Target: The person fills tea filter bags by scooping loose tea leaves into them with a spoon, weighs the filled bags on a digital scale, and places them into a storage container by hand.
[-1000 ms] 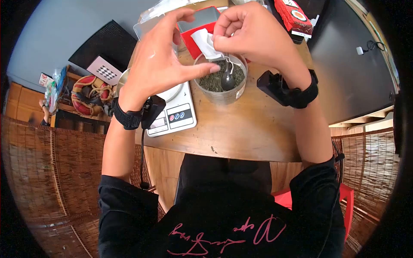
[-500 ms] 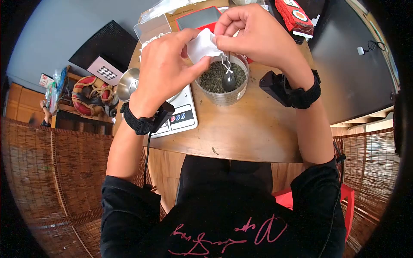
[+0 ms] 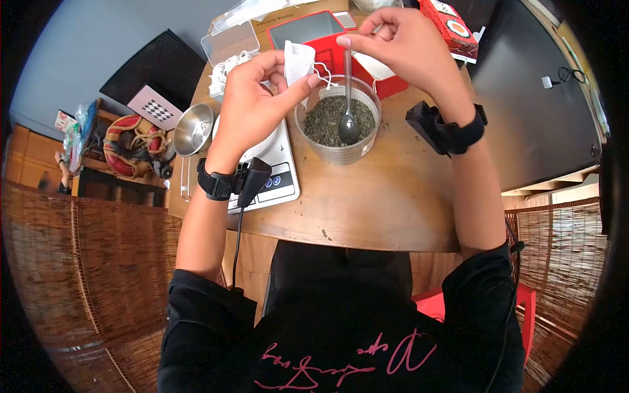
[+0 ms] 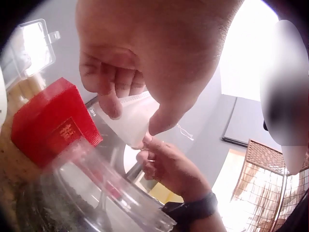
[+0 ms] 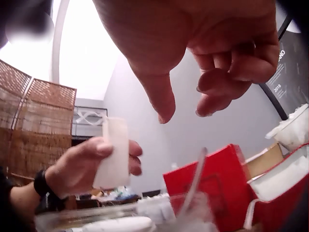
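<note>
My left hand (image 3: 252,105) pinches a small white drawstring bag (image 3: 299,59) between thumb and fingers, its strings hanging loose on the right. Below is a clear round tub (image 3: 342,156) with dark dried leaves (image 3: 324,121) in it. A metal spoon (image 3: 349,128) stands in the leaves, handle up. Over the handle's top hovers my right hand (image 3: 413,52). In the right wrist view, its thumb and fingers are apart with nothing between them, above the spoon (image 5: 195,179). The bag (image 5: 115,152) hangs upright from the left hand in that view.
A white kitchen scale (image 3: 286,180) lies partly under my left forearm, beside a metal bowl (image 3: 191,134). Behind the tub stands an uncovered red box (image 3: 327,56). White bags fill a clear plastic case (image 3: 226,46) at the back left. A red packet (image 3: 452,29) is at the back right.
My right hand has let go of the white bag and moved right, to above the spoon handle. My left hand still holds the bag, now turned more upright.
</note>
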